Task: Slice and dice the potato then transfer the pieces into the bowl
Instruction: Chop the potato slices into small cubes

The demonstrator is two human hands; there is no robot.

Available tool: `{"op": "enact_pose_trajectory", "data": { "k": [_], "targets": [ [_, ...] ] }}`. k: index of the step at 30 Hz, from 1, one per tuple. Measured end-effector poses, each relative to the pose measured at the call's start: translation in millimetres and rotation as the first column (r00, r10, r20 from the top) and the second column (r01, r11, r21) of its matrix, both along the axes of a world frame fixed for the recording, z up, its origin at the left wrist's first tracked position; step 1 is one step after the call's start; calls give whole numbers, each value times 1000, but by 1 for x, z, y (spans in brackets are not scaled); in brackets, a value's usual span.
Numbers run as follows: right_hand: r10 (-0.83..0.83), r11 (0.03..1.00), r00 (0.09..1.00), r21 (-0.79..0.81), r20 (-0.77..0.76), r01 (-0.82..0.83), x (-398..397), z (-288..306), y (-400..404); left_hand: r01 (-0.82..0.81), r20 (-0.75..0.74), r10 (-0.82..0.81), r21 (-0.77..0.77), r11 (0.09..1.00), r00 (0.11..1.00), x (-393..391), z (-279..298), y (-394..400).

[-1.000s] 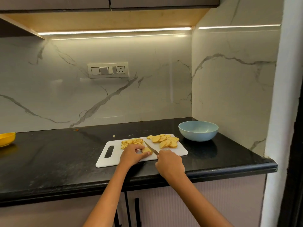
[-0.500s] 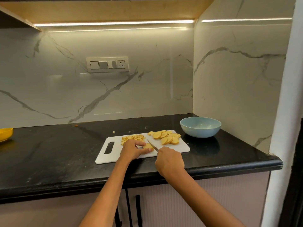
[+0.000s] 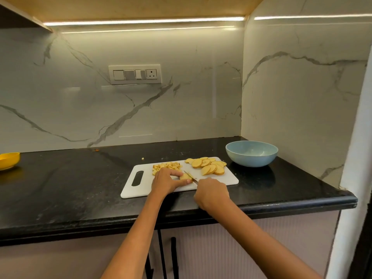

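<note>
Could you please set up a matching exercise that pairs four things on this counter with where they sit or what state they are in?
Things:
1. blue bowl
2. diced pieces
3. round slices
4. knife

States:
A. held in the right hand
B. empty, right of the cutting board
C. heaped beyond the left hand
D. fanned out nearest the bowl

Pairs: 1-B, 2-C, 3-D, 4-A

A black stone countertop (image 3: 80,188) runs the width of the view, its rounded front edge overhanging pale ribbed cabinet doors (image 3: 221,248) fitted with thin black vertical handles (image 3: 174,258). At the far left a yellow dish (image 3: 8,160) sits partly out of frame. The backsplash (image 3: 80,109) and the right-hand wall are white marble with grey veins (glossy enough to reflect the lighting). A switch panel (image 3: 134,74) with a socket is mounted on the backsplash, under a lit LED strip (image 3: 141,21).
</note>
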State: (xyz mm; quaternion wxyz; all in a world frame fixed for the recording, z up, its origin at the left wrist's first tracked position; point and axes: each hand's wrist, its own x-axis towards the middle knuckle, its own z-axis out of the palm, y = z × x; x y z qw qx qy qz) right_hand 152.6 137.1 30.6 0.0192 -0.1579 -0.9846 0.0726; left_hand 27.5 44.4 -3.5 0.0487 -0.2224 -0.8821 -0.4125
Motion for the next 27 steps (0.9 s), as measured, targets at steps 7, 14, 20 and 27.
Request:
{"op": "enact_pose_trajectory", "data": {
  "k": [7, 14, 20, 27],
  "targets": [
    [8, 991, 997, 136, -82, 3, 6, -9, -5, 7, 0, -7, -9, 1000, 1000, 3, -1, -1],
    [-33, 998, 993, -50, -113, 28, 5, -6, 5, 18, -13, -17, 33, 999, 1000, 7, -1, -3],
    [-35, 993, 994, -115, -100, 23, 6, -4, 1, 20, -18, -20, 40, 999, 1000, 5, -1, -3],
    [-29, 996, 997, -86, -74, 23, 1, -2, -4, 31, -9, -30, 44, 999, 999, 0, -1, -3]
  ]
}}
